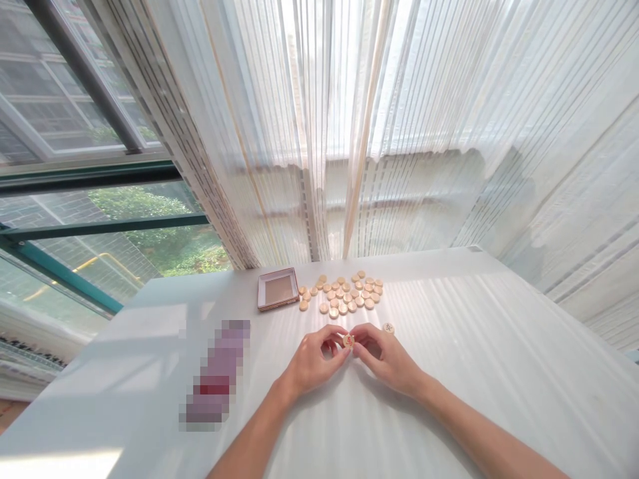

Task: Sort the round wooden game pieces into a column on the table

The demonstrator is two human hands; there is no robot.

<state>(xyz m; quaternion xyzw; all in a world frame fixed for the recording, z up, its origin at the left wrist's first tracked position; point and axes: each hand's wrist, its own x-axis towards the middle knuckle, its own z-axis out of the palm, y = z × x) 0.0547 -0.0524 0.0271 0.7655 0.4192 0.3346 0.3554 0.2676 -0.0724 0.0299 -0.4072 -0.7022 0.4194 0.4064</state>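
My left hand (pixel 313 357) and my right hand (pixel 385 356) meet over the white table (pixel 499 372), both pinching one round wooden game piece (pixel 348 341) with a red mark on its face. Another single wooden piece (pixel 388 328) lies just beyond my right hand's fingers. Farther back, several more round wooden pieces (pixel 344 293) lie spread in a loose group. To their left sits a small square box (pixel 277 289) with a dark rim, open at the top.
A blurred-out purple and red oblong object (pixel 215 372) lies on the table's left part. Sheer white curtains (pixel 399 133) hang behind the table, and a window (pixel 74 199) shows greenery at the left.
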